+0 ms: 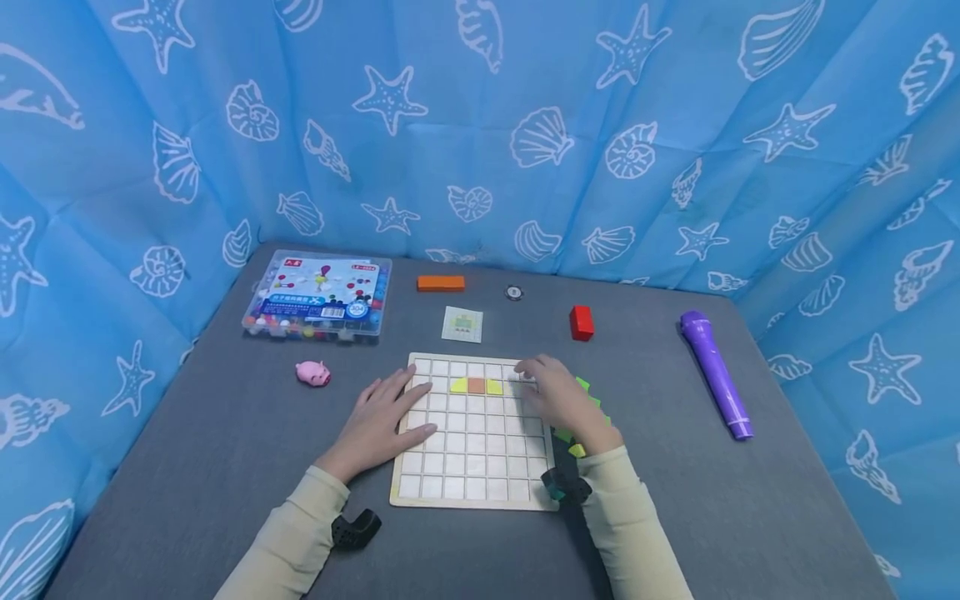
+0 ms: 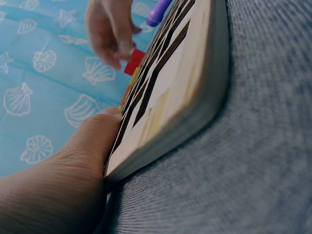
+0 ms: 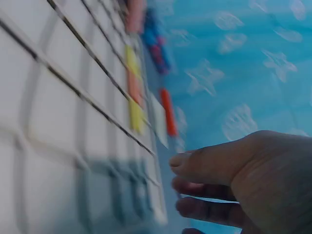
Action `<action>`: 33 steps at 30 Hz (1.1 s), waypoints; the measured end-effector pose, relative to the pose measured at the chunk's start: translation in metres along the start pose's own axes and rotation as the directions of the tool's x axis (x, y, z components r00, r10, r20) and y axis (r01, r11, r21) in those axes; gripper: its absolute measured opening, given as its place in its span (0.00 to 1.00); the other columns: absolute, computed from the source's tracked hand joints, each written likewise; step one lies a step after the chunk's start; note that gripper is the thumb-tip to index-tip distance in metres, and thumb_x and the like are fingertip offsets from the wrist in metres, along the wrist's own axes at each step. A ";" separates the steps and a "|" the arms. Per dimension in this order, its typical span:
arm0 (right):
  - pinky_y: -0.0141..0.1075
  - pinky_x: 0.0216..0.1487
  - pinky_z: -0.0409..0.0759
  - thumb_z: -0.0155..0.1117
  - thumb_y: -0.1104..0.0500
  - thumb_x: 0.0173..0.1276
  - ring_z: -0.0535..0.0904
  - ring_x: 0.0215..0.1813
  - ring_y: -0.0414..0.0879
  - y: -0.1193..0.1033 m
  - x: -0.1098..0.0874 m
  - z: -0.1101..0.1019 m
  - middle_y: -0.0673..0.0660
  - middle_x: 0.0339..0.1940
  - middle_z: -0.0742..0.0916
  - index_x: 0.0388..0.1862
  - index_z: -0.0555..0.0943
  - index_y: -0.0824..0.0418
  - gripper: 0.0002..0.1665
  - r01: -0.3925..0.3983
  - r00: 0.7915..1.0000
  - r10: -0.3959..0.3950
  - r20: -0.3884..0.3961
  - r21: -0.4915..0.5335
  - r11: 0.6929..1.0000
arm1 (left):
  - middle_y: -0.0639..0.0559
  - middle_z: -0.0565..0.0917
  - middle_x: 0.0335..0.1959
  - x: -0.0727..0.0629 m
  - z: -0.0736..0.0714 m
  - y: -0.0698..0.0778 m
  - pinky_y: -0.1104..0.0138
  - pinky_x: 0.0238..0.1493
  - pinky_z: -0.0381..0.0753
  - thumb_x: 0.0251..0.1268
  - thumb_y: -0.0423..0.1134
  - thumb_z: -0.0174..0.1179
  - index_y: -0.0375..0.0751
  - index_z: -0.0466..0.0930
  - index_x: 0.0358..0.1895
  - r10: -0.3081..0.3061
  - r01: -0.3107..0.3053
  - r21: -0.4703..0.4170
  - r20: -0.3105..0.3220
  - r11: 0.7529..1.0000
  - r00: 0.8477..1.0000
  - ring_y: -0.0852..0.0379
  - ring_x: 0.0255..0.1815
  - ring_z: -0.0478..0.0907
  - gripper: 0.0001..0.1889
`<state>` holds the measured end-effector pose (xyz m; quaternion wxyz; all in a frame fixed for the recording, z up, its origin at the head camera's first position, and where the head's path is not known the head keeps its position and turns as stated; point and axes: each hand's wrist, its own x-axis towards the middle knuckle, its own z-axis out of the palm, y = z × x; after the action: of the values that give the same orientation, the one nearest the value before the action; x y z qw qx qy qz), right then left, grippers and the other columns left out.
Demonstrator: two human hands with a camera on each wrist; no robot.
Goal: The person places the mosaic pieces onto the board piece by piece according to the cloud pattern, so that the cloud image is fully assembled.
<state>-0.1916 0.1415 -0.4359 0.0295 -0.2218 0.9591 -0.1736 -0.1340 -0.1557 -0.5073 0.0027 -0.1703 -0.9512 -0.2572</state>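
A pale wooden grid board (image 1: 454,442) lies on the grey table. In its second row from the far edge sit an orange square piece (image 1: 476,386) and, on either side, a yellow piece (image 1: 459,387) and another yellow piece (image 1: 495,387). My left hand (image 1: 378,427) rests on the board's left side with fingers spread; the left wrist view shows its thumb (image 2: 95,131) on the edge. Over the far right corner hovers my right hand (image 1: 561,398), fingers loosely bent, nothing between thumb and fingers in the right wrist view. Loose green pieces (image 1: 582,384) lie partly hidden behind it.
Beyond the board are a printed card (image 1: 462,325), an orange block (image 1: 441,284), a small round disc (image 1: 513,292) and a red block (image 1: 581,323). A plastic case (image 1: 318,296) and a pink toy pig (image 1: 312,373) stand left. A purple microphone (image 1: 716,375) lies right.
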 end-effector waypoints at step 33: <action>0.42 0.35 0.74 0.66 0.67 0.61 0.72 0.35 0.45 0.074 -0.092 -0.023 0.54 0.34 0.79 0.40 0.77 0.64 0.09 -0.103 0.994 0.103 0.040 -0.001 0.995 | 0.52 0.49 0.78 0.002 -0.001 0.000 0.44 0.72 0.45 0.64 0.68 0.48 0.58 0.60 0.73 -0.005 0.005 0.004 0.026 1.000 1.000 0.48 0.78 0.46 0.37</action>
<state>-0.1423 0.2506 -0.4419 0.0577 -0.1753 0.9684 -0.1679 -0.1362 -0.1559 -0.5066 -0.0098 -0.1714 -0.9520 -0.2533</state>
